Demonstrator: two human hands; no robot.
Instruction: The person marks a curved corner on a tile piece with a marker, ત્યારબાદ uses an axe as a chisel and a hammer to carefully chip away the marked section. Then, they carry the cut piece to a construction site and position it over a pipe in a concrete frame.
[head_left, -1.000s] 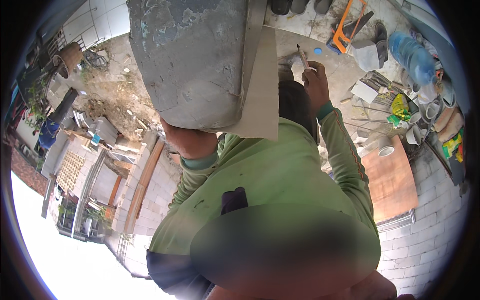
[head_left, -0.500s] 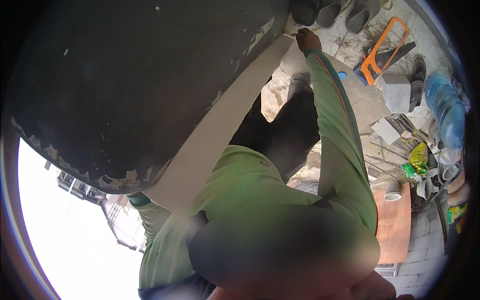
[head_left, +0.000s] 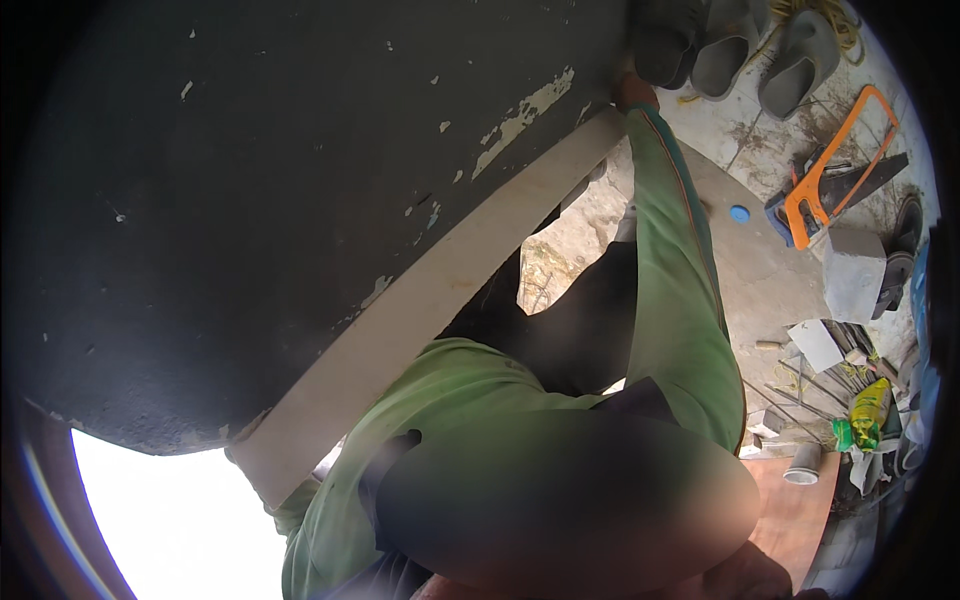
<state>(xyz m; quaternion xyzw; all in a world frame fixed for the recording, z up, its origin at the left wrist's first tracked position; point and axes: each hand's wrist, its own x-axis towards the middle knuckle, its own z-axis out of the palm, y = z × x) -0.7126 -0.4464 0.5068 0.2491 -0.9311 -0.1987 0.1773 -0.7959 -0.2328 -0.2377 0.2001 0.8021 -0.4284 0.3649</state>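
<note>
Grey and chipped, a big dark slab (head_left: 300,200) is filling most of what we are seeing, and along its lower edge a pale flat board (head_left: 430,300) is lying against it, running from the lower left up toward the top right. We are reaching our right arm in its green sleeve (head_left: 670,260) up along that board, and our right hand (head_left: 630,90) is sitting at the board's upper end, right where it is meeting the slab; only a sliver of the hand is showing, so we cannot tell whether the fingers are spread or curled. Our left hand is staying hidden behind the lower end of the board, so we cannot tell its grip either. Below the arm, dusty concrete ground (head_left: 760,270) is showing, with an orange-framed saw (head_left: 830,170) lying on it, a small blue cap (head_left: 739,213) near the sleeve, and a grey block (head_left: 853,272) just beside the saw. Several grey sandals (head_left: 760,50) are lying at the top, close to the right hand.
</note>
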